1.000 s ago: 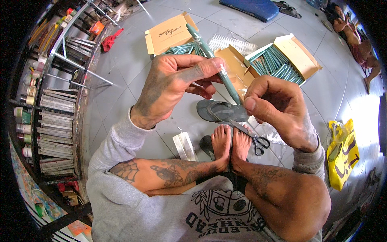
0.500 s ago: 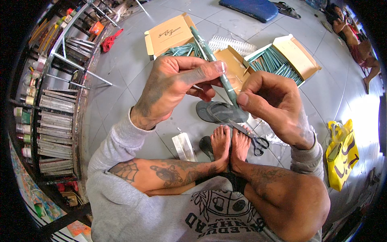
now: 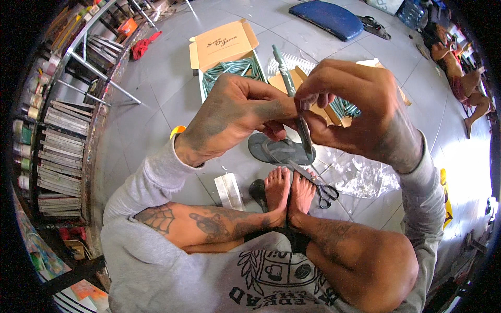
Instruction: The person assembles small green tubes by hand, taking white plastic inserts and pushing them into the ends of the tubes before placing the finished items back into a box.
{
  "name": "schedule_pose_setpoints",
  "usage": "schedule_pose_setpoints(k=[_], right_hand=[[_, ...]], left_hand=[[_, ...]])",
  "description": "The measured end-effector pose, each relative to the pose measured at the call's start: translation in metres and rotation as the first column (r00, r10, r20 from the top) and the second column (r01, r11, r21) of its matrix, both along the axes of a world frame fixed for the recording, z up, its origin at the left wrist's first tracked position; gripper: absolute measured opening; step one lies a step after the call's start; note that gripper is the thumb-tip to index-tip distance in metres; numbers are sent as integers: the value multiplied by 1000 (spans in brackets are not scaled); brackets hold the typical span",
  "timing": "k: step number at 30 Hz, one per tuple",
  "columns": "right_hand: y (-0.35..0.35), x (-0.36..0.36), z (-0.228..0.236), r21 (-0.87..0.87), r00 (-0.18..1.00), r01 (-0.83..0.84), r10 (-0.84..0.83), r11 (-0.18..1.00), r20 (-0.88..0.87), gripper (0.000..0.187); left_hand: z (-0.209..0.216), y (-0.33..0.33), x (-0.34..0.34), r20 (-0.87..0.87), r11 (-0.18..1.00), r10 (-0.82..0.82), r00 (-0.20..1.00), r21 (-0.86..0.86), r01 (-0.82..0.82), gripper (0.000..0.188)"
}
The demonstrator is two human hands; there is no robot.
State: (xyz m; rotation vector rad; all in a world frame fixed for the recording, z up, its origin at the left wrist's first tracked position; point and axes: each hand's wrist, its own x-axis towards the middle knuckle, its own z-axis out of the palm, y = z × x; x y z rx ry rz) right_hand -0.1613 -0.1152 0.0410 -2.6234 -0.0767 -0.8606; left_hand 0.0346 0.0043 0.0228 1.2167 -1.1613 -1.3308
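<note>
In front of me a slim green stick (image 3: pixel 282 68) is held upright at a tilt, its upper end leaning away from me. My left hand (image 3: pixel 229 117) pinches its middle between thumb and fingers. My right hand (image 3: pixel 368 107) is closed at the same part of the stick, fingertips meeting the left ones; whether a small piece sits in them is hidden. Beyond the hands, an open cardboard box (image 3: pixel 224 44) holds many similar green sticks (image 3: pixel 235 73). A second box of such sticks (image 3: pixel 343 107) is partly covered by my right hand.
Black-handled scissors (image 3: pixel 327 194) lie by my feet, near dark slippers (image 3: pixel 261 148). Crumpled clear plastic (image 3: pixel 368 175) and a white block (image 3: pixel 228 192) are on the tiles. A paint-stained rack (image 3: pixel 65 141) stands left, a blue cushion (image 3: pixel 329 20) far off. Another person (image 3: pixel 459 78) is far right.
My right hand has moved from the stick's lower end up to its middle, beside my left fingers. The stick stands more upright. The whole view has shifted slightly.
</note>
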Motion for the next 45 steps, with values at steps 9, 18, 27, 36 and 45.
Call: schedule_pose_setpoints(k=[9,18,27,36,45], right_hand=[[0,5,-11,-40,991,-27,32,999,130,19],[-2,4,-11,29,989,-52,47,998,143,18],[7,-18,-3,-54,988,-34,42,998,148,42],[15,-21,-1,-6,985,-32,32,999,170,22],[9,-17,0,207,989,82,-105,975,102,9]], left_hand=[[-5,1,5,22,997,-74,997,-24,74,16],[2,1,6,-11,998,-65,998,15,66,20],[4,1,9,78,1000,2,997,12,-3,40],[5,0,9,103,999,6,995,40,-10,40],[6,1,7,73,999,28,997,37,-31,33]])
